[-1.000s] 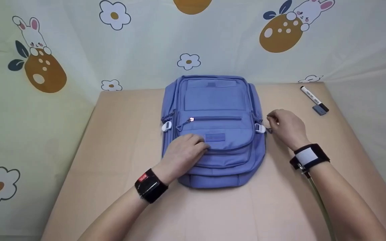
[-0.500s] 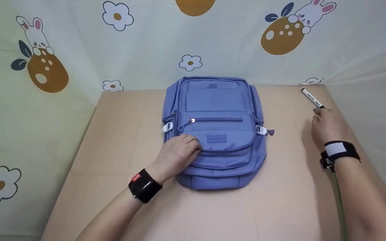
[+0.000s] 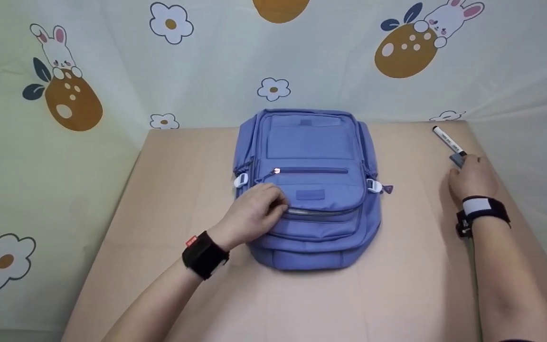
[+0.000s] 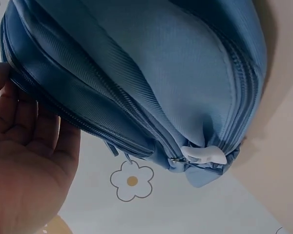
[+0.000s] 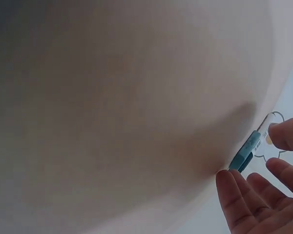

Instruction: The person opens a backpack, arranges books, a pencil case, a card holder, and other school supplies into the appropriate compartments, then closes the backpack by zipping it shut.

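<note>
A blue backpack lies front side up on the table, its top toward the back wall. My left hand pinches the edge of its front pocket flap, and a narrow gap shows along the zipper. In the left wrist view the thumb is over that edge, with the fingers below it. My right hand is low at the far right, its fingertips by a white marker and a small blue-grey block. In the right wrist view its thumb and fingers stand apart around the block.
The tan table meets patterned cloth walls at the back and sides. White buckles sit on both sides of the backpack. A zipper pull sticks out at its right. A cable runs along the right forearm.
My right hand has left the backpack's right side and moved right to the marker and block. My left hand has shifted slightly left and lifted the flap edge, widening the zipper gap.
</note>
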The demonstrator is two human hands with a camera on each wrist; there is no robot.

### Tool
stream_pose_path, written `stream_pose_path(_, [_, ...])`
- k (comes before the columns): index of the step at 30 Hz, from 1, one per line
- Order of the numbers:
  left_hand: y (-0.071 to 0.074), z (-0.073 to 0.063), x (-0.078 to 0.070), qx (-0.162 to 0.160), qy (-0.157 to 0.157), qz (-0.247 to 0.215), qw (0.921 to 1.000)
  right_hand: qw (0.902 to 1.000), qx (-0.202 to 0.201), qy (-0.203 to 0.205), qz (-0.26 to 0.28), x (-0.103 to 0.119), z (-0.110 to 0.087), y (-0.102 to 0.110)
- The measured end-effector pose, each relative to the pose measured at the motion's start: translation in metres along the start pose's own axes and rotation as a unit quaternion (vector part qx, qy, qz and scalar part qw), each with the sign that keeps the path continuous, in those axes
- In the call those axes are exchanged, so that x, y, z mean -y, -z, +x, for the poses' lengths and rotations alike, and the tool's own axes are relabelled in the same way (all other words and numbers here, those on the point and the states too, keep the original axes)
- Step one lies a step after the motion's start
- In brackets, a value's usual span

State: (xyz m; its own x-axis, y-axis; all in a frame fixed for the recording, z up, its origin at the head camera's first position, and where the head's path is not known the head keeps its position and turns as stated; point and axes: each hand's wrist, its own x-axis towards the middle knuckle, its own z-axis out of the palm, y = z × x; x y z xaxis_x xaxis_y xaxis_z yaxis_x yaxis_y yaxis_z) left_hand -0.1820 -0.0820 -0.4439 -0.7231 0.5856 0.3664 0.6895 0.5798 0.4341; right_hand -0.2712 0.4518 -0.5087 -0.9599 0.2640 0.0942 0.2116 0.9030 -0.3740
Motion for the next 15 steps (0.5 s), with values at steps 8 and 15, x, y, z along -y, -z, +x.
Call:
stream_pose_path(8, [0.011,0.010,-0.008,-0.037,0.035,0.010,0.9986,0.9995,0.026,0.000,-0.018,0.001,0.006,0.001])
stream_pose_path(15, [0.026,0.031,-0.015,-0.098,0.053,0.006,0.9938,0.9965,0.059,-0.005,-0.060,0.004,0.010,0.007])
